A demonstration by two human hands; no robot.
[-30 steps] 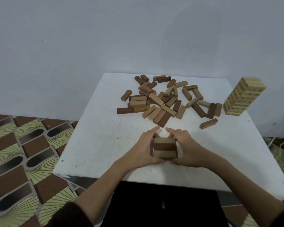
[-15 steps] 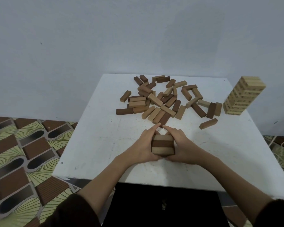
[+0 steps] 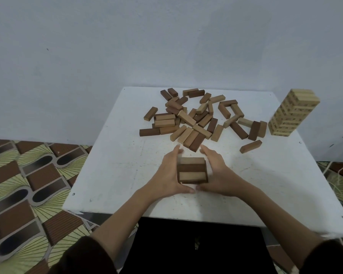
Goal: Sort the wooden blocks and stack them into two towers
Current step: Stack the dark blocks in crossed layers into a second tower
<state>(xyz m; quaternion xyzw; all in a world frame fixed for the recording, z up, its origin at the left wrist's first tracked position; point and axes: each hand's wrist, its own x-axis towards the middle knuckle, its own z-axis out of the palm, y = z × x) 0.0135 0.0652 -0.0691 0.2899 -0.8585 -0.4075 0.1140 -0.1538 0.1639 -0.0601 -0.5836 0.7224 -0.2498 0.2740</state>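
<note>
Left hand and right hand press flat against the sides of the stack, fingers straight and holding nothing. The stack sits near the front of the table. Step, as judged: squaring the second tower's base. Next: take a block from the pile behind it and lay it crosswise. The finished tower stands far right.

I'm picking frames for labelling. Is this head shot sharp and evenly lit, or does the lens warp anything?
Head view: soft, even light, no glare, faint shadows by the loose blocks; wide-angle warp tilts the tower at the right edge; the stack is fairly sharp, the table smeared at its near right corner.
</note>
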